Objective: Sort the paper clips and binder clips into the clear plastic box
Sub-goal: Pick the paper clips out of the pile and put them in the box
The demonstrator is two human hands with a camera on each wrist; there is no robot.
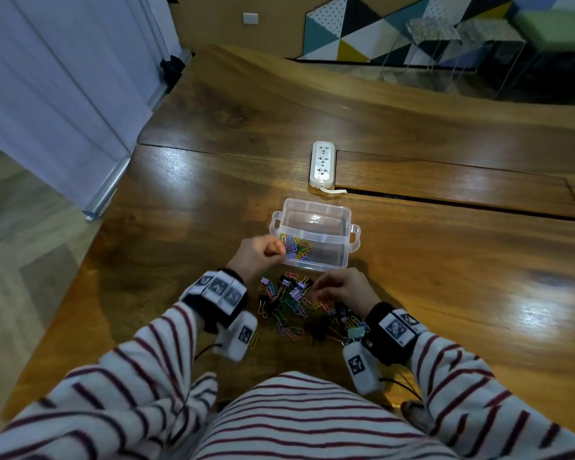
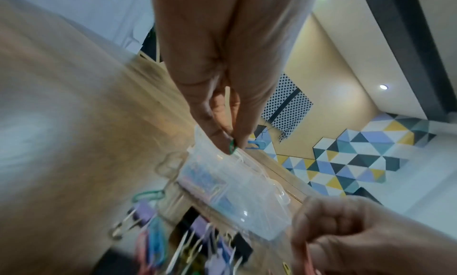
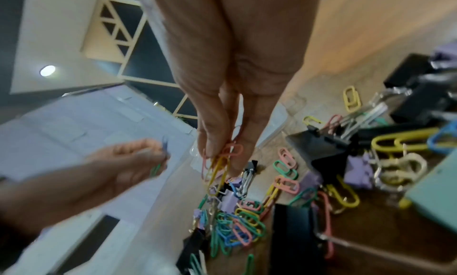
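Paper clips (image 1: 297,249), bright and many-coloured, heaped in the near-left compartment of the clear plastic box (image 1: 316,214) on the wooden table (image 1: 445,260); far compartment showing bare plastic. Left hand (image 1: 261,252) up at the box's near-left corner, fingers curled, thumb and fingertips pinching a green paper clip (image 2: 232,146) and a blue paper clip (image 2: 257,144) just over the rim. Right hand (image 1: 342,288) down at the pile (image 1: 292,305) in front of the box, fingertips (image 3: 212,148) pinched round a small bunch of pink and yellow clips (image 3: 220,166), the bunch dangling down onto the heap. Pile itself a tangle: loose clips in green, blue, pink and yellow mixed with binder clips, black ones (image 3: 319,148) and lilac ones (image 3: 356,171), plus a mint-green binder clip (image 1: 356,333) at the near-right edge beside the right wrist. One stray yellow clip (image 1: 254,340) lying apart, near the left wrist camera. Beyond the box, a white power strip (image 1: 322,164) flat on the table, cable curling out at its near end. Striped sleeves (image 1: 146,360) on both arms. Left wrist view smeared with motion blur, so much of the pile there unreadable.
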